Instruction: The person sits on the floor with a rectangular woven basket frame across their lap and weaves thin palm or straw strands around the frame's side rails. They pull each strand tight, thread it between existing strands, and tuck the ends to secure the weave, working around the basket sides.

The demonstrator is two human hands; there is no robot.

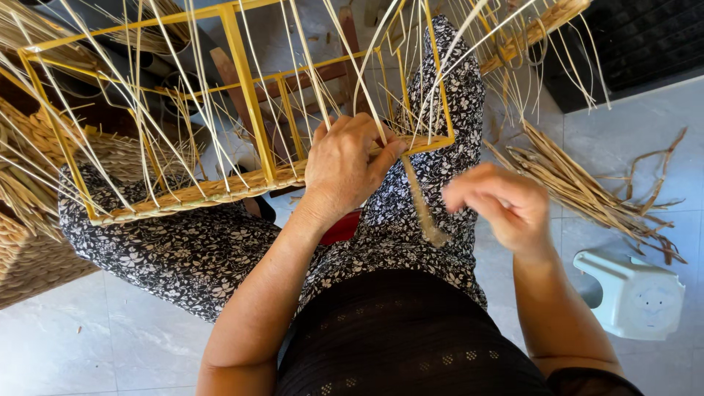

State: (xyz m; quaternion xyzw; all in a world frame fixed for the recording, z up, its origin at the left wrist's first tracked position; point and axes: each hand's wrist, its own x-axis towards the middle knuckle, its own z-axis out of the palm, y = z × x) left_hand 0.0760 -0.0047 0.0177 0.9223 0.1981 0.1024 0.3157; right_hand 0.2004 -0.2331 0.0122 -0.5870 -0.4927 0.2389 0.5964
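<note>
The yellow metal frame (249, 110) rests across your lap, stretching up and away from both your hands, its thin bars forming an open box with pale upright reeds (183, 95) fanning out of it in every direction. Along the near bottom bar, running leftward from your left hand, sits the woven band (213, 189), a low strip of plaited straw that ends right under your fingers. To the far left of that hand, a finished woven basket (29, 242) leans at the edge of view. Well out beyond your right hand, on the pale floor tiles, lies a loose bundle of dried strands (579, 187), and nearer your right forearm stands a small white plastic stool (634, 293).

Your left hand (345, 165) is clamped over the near bar of the frame at the corner, fingers curled on top of the weave and thumb pressing toward the bar, pinning the work there. From just beside that thumb a twisted strand (419, 205) hangs down and to the right over your patterned dress, ending just left of your right hand. Your right hand (499, 202) hovers apart from the frame, blurred, fingers loosely curled; you cannot tell whether it pinches the strand or holds nothing
</note>
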